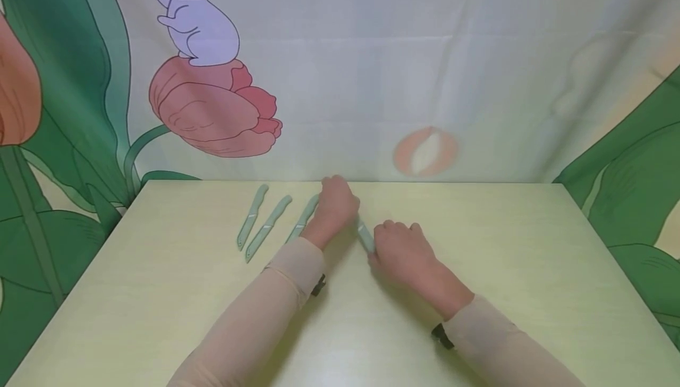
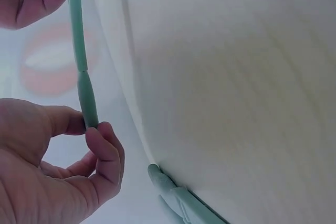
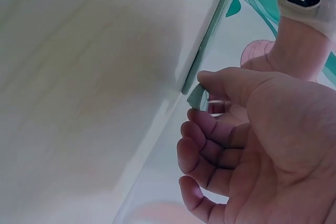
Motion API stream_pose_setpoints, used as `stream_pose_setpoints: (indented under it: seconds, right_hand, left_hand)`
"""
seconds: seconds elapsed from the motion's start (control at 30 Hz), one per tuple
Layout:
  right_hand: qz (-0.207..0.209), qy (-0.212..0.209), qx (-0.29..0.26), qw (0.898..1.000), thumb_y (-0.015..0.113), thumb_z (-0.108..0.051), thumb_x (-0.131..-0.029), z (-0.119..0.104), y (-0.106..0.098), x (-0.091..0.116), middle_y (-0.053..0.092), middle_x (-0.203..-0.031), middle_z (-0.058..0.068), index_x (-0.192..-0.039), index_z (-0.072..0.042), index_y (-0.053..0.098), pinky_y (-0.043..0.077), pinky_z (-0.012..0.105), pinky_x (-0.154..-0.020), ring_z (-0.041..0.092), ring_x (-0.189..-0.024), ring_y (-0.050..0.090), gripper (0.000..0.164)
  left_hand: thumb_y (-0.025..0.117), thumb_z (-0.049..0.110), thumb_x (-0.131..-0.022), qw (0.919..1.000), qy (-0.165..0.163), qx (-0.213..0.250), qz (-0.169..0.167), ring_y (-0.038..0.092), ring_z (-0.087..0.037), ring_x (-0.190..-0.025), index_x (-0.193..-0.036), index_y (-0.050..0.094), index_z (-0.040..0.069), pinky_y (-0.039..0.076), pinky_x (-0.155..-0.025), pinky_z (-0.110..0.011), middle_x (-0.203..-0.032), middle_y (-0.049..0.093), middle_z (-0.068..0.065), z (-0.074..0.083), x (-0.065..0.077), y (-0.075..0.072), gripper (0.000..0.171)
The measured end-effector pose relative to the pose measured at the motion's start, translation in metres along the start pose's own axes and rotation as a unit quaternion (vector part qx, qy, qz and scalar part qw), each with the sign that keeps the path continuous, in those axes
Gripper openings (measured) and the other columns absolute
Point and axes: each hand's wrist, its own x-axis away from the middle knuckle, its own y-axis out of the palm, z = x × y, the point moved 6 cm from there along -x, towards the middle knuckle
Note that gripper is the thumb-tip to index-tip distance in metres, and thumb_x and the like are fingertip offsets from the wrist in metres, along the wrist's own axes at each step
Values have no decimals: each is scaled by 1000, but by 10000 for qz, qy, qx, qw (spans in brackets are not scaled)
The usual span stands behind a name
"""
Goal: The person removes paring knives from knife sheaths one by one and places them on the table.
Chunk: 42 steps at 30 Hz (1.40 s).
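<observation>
Between the two hands is a light green paring knife point(image 1: 365, 237) in a matching sheath. My left hand point(image 1: 336, 205) pinches its handle end between thumb and fingertips, as the left wrist view shows on the knife point(image 2: 77, 35). My right hand point(image 1: 405, 250) grips the sheath end, and in the right wrist view thumb and forefinger pinch the sheath tip point(image 3: 196, 97). To the left of my left hand, similar sheathed knives lie side by side: a far-left knife point(image 1: 252, 217), a middle knife point(image 1: 268, 228), and a nearest knife point(image 1: 303, 219) partly hidden by that hand.
All of this is on a pale wooden table point(image 1: 510, 245). Behind its back edge hangs a printed curtain point(image 1: 340, 80) with flowers, leaves and a white animal. A dark strap piece point(image 1: 443, 336) sits at my right wrist.
</observation>
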Motion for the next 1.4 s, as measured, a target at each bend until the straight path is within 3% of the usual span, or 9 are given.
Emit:
stream_pose_setpoints:
  seconds: [0.1, 0.27, 0.43, 0.67, 0.87, 1.1, 1.4]
  right_hand:
    - [130, -12, 52, 9999, 77, -26, -96, 4, -3, 1, 52, -76, 3, -86, -7, 59, 40, 37, -64, 23, -66, 49, 28]
    - [221, 2, 123, 9997, 78, -26, -95, 9, -7, 2, 51, -76, 3, -86, -7, 58, 39, 37, -63, 22, -66, 49, 29]
    - [242, 15, 161, 9996, 76, -24, -96, 14, -12, 3, 51, -75, 3, -86, -7, 58, 39, 37, -63, 22, -67, 49, 27]
    - [379, 36, 117, 9992, 75, -23, -96, 21, -17, 4, 51, -76, 2, -89, -7, 60, 41, 38, -64, 21, -67, 49, 23]
    - [572, 19, -49, 9983, 74, -19, -95, 28, -18, 8, 50, -73, 2, -86, -8, 58, 41, 37, -61, 20, -64, 48, 22]
    - [747, -27, -245, 9969, 73, -15, -96, 32, -21, 11, 53, -74, 1, -90, -6, 62, 44, 37, -58, 19, -63, 50, 15]
    - [1007, -51, -383, 9942, 74, -13, -95, 37, -24, 14, 58, -80, 2, -98, -4, 67, 47, 38, -60, 20, -69, 54, 11]
  left_hand:
    - [59, 12, -102, 9991, -17, 411, 87, 53, -35, -119, -123, 58, -13, 42, -114, -45, -128, 58, -24, -3, 1, -3, 32]
    - [62, 12, -102, 9873, -350, 1527, 255, 54, -37, -119, -132, 56, -12, 54, -97, -42, -135, 54, -26, -10, 5, -9, 39]
    - [65, 12, -101, 9774, -455, 2027, 393, 59, -35, -112, -133, 57, -10, 55, -91, -39, -136, 54, -25, -12, 9, -14, 40]
    - [69, 15, -100, 9659, -570, 2462, 565, 63, -32, -116, -130, 59, -7, 54, -98, -41, -131, 64, -21, -16, 16, -22, 38]
    - [68, 17, -103, 9457, -802, 3128, 362, 70, -25, -91, -130, 56, -3, 57, -80, -34, -118, 66, -18, -23, 25, -23, 36]
    - [66, 15, -105, 9157, -911, 3913, 79, 72, -25, -91, -130, 54, -3, 60, -86, -35, -115, 65, -18, -30, 34, -25, 33]
    - [68, 14, -104, 9012, -902, 4238, -43, 72, -24, -90, -131, 56, -3, 61, -85, -32, -116, 64, -18, -35, 48, -29, 34]
